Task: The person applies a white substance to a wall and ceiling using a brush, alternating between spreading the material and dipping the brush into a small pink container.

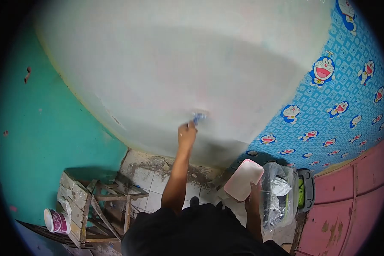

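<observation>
My left hand (187, 133) is closed around the handle of a small paintbrush (197, 116). Its blurred bristles meet the white painted wall (158, 68) in front of me. Lower on the right, my right hand (253, 197) grips the edge of a shallow rectangular plastic container (244, 179), white inside with a pink rim. The container is tilted towards me, and I cannot make out how much paint is in it.
Left, a wooden stand (74, 209) and a white-and-purple bucket (56, 221) stand by the green wall (42, 106). Plastic-wrapped items (279, 194) lie right of the container, near blue cartoon wallpaper (320, 111) and a pink panel (341, 209). Tiles (155, 200) cover the floor.
</observation>
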`<state>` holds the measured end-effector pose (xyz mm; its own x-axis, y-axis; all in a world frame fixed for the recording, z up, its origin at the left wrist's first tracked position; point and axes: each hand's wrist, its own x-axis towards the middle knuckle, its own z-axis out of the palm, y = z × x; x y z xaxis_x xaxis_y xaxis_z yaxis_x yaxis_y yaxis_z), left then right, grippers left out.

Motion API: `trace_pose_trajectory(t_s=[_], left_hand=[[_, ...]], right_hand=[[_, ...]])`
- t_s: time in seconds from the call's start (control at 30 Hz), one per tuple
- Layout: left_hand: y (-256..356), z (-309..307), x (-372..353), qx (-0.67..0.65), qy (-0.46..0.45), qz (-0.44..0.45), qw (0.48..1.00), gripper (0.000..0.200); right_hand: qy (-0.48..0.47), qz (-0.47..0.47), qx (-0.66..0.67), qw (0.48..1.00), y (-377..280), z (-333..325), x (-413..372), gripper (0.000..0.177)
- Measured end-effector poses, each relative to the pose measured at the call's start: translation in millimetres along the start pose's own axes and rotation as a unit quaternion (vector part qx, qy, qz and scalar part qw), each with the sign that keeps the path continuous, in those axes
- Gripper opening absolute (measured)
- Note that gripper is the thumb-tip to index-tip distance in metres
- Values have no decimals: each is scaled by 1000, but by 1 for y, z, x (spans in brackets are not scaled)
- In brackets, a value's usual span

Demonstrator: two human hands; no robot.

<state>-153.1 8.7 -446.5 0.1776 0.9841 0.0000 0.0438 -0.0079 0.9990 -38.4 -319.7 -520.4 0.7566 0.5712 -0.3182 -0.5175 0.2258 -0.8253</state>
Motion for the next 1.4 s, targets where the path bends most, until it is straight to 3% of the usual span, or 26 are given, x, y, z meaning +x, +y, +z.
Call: trace_pose_trajectory(t_s=[0.07,0.2,0.3,0.33,0.4,0.43,0.63,0.7,0.77,0.87,0.97,1.1,1.2,1.4], left_hand=[[70,-10,-2,-41,-20,18,999,37],[175,-22,-25,-119,-24,136,983,39],[198,-24,-21,-141,-3,229,963,40],[193,-24,-18,-145,-14,217,965,40],[165,-21,-6,-153,-36,195,968,39],[145,-17,-5,-98,-17,182,978,40],[-69,3,-13,-4,-16,162,987,43],[-169,1,-13,2,-34,95,995,41],[-193,-5,-28,77,-30,31,996,38],[-214,-12,-18,139,-6,32,990,39],[-129,-18,-7,72,-35,-25,997,39],[-2,-23,11,-2,-43,-33,999,38],[79,-30,13,19,-33,49,998,37],[232,-41,-16,-66,15,180,981,33]], right_hand=[[-8,-3,2,1000,5,0,-2,58],[-8,12,-8,1000,12,0,1,60],[-14,12,-6,1000,9,4,-4,63],[-13,11,-7,1000,7,6,-8,64],[-9,6,-9,1000,6,6,-9,65],[-5,1,-9,1000,8,4,-7,66],[-10,-16,-1,1000,3,1,-12,66],[3,-13,-8,1000,3,-6,-13,65],[16,-7,-22,1000,8,-13,-4,65],[15,3,-14,1000,5,-8,0,64],[12,3,-17,1000,6,-3,5,64],[-29,-24,-11,999,22,-10,22,65],[-31,-5,-10,999,14,2,13,65],[-45,14,-8,999,18,1,20,67]])
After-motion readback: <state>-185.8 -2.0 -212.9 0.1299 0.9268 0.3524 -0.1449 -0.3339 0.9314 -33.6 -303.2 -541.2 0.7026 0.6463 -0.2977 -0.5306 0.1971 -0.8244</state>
